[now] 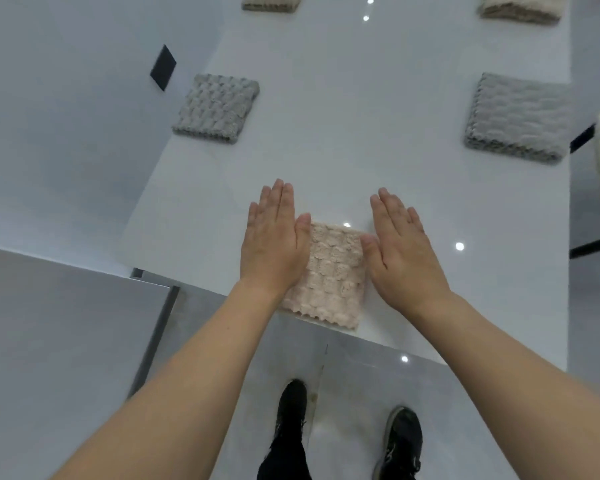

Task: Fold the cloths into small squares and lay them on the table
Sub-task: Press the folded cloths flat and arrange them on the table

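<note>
Head view: two beige cloths [271, 2] [522, 8] at the far end of the white bench [361, 133] are cut off by the frame's top edge. The left hand [274, 237] and right hand [400, 247], fingers straight and released, flank a folded pink cloth [329, 275] at the near edge, partly covering its sides. Two grey folded cloths [216, 108] [516, 117] lie farther back. Black shoes [400, 441] stand on the glossy floor.

Black shoes [401, 441] on tiled floor [66, 323].
</note>
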Tool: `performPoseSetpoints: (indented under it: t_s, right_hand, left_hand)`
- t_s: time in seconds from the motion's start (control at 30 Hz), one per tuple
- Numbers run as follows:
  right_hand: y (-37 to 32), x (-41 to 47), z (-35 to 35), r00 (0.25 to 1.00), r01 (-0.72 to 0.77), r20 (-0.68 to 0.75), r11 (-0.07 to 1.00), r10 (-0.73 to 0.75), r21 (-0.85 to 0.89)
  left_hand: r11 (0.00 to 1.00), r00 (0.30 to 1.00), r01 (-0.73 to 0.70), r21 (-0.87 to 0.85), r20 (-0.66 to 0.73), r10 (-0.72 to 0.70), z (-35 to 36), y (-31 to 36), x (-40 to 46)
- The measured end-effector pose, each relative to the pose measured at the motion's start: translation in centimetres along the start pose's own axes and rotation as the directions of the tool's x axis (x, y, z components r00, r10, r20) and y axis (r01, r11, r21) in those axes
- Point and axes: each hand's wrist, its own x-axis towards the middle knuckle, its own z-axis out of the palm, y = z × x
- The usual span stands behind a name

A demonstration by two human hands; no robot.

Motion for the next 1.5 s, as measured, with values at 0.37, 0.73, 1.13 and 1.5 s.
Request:
performPoseSetpoints:
  t_s: [0.37,0.73,1.13,1.5]
  right_hand:
    - [8.1,2.1,-6.0,0.985,0.16,0.054,0.985,-0.163,0.057]
    - [17.5,9.4,-14.3,0.915,0.324,0.158,0.909,-0.371,0.262]
    - [29.2,23.2,-18.8,0.797,0.411,0.337,0.858,-0.502,0.308]
    - [33.1,28.3,-16.4,0.636,0.494,0.454,0.781,-0.624,0.381]
  left_hand:
    - [0.981,0.982,0.104,-0.161,-0.139,-0.127,2.1,10.0,1.3]
    - [0.852,0.874,0.351,-0.388,-0.191,-0.447,7.3,21.7,5.2]
    - [0.635,0.71,0.364,-0.682,-0.238,-0.663,14.8,34.0,12.8]
    - [0.464,0.429,0.391,-0.795,-0.288,-0.856,18.2,39.4,20.3]
